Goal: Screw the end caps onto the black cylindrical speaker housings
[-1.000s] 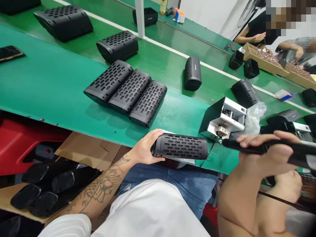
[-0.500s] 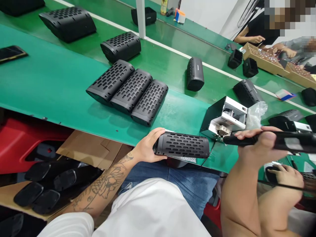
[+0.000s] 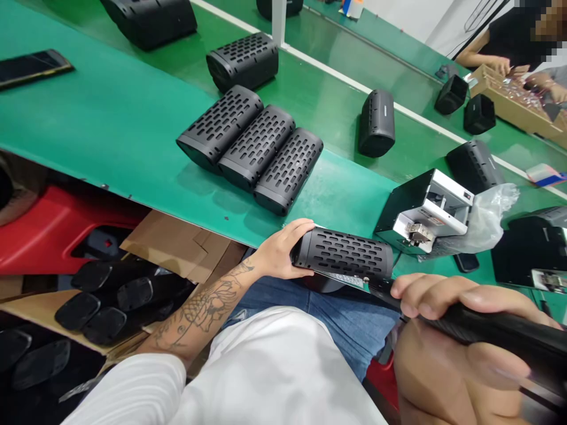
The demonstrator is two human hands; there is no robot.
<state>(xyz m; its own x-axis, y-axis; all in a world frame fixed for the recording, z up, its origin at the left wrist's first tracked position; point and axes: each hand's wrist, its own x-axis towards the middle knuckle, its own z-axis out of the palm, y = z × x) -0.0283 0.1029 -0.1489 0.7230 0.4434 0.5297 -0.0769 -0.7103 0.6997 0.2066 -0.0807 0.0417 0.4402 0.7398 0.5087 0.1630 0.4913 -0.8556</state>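
My left hand [image 3: 283,251] is wrapped around the left end of a black slotted housing [image 3: 348,255], which lies at the bench's front edge with its slotted face up. In my right hand [image 3: 456,298] is a black electric screwdriver [image 3: 509,333], held nearly level and pointing left. A small bright screw [image 3: 366,280] shows at its tip, close to the lower right side of the housing. Whether the tip touches the housing I cannot tell. Just beyond stands a screw feeder [image 3: 427,215], black and silver.
Three similar housings [image 3: 257,147] lie side by side on the green bench [image 3: 133,124]. More stand on the belt behind, such as a black unit [image 3: 376,124]. A phone [image 3: 35,68] lies far left. Below are a red stool [image 3: 57,236] and cartons [image 3: 172,242]. A co-worker's hand [image 3: 496,64] is far right.
My right hand has brought the electric screwdriver from the screw feeder's front down and left to the housing. My left hand keeps its hold. The view has shifted slightly.
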